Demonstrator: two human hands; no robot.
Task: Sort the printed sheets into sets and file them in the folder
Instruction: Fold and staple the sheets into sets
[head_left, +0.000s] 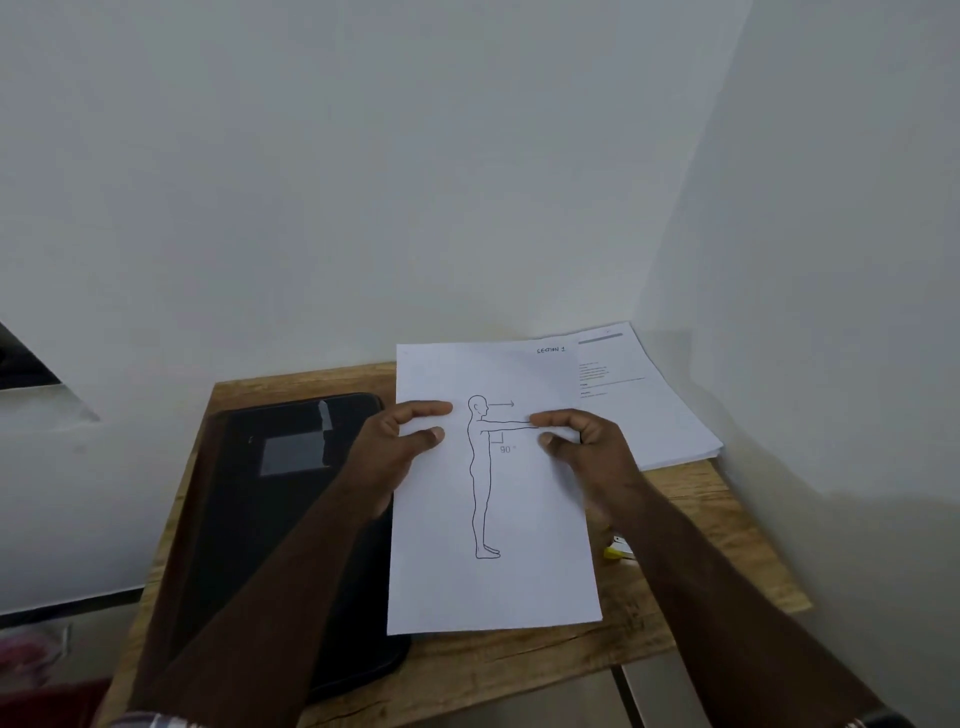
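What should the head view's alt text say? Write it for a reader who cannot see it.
Both hands, left hand and right hand, hold a printed sheet showing a line-drawn standing figure with one arm out, marked 90°. A closed black folder lies to its left on a small wooden table, with a paper stack behind it by the wall.

Paper, wood and dark matt cover

The sheet (493, 519) is thin matt white paper, smooth, and the stack (660, 410) behind is the same paper. The table (691, 545) shows wood grain with a dull finish. The folder (270, 519) looks black and matt, with a greyish tape patch (296, 452) a bit shiny.
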